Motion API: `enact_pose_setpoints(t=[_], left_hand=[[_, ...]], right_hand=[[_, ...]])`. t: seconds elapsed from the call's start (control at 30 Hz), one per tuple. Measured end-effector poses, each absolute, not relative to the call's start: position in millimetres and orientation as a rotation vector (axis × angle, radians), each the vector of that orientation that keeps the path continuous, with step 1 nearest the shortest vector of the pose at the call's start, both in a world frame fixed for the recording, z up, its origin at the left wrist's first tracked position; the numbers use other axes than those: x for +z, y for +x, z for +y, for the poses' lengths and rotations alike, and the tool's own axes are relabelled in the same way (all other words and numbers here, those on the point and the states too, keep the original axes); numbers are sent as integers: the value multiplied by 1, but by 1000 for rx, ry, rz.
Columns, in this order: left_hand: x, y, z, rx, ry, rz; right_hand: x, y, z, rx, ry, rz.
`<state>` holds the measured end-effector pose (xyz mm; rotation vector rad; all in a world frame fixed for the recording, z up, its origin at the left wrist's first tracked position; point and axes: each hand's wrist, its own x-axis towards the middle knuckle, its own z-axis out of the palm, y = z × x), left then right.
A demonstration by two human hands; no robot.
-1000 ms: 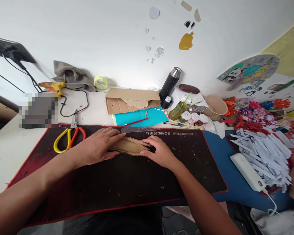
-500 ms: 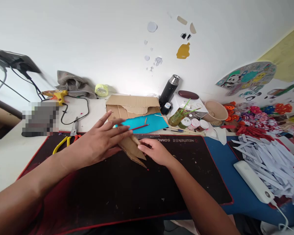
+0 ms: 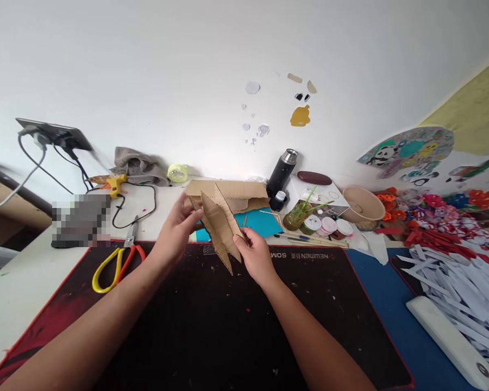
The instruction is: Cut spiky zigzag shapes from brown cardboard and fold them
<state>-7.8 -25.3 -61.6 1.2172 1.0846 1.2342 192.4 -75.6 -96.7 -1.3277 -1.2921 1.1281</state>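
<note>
Between my hands, above the dark desk mat [image 3: 212, 326], is a folded piece of cardboard [image 3: 221, 222] with pointed ends and a ragged cut edge. My left hand [image 3: 181, 222] grips its left side, thumb on the near face. On the right edge, my right hand [image 3: 255, 252] pinches it between thumb and fingers. Behind it lie a larger cardboard sheet [image 3: 228, 188] with a torn edge and a blue sheet [image 3: 261, 222]. Scissors [image 3: 124, 255] with yellow and orange handles rest left of my left forearm.
At the back left are a yellow glue gun [image 3: 114, 183], its cord, a tape roll [image 3: 177, 172] and a grey cloth [image 3: 140, 164]. A black thermos [image 3: 282, 171], paint jars [image 3: 328, 225] and a bowl [image 3: 362, 203] stand back right. White paper strips [image 3: 460, 293] heap at the right.
The cardboard piece has been raised and turned, its two layers now spread apart. My left hand has gone from lying over it to gripping its left side. The camera view has tilted upward.
</note>
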Motion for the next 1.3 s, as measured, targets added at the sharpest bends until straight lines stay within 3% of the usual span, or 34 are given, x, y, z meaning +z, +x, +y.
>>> enact_pose_setpoints(t=[0.3,0.57,0.8,1.3], left_hand=[[-74,-2,-28,968,1197,1164],[-81,12,-45,1056,1214,1237],[-77,19,-55,1132,811,893],[-77,14,-55,1088,823,755]], right_hand=[[-89,191,-81,1443,-1008,-1234],[-99,191,-87,1456,-1009,-1159],[-93,194,-91,1478,-953,-1058],[-93,194,-91,1496,-979,-972]])
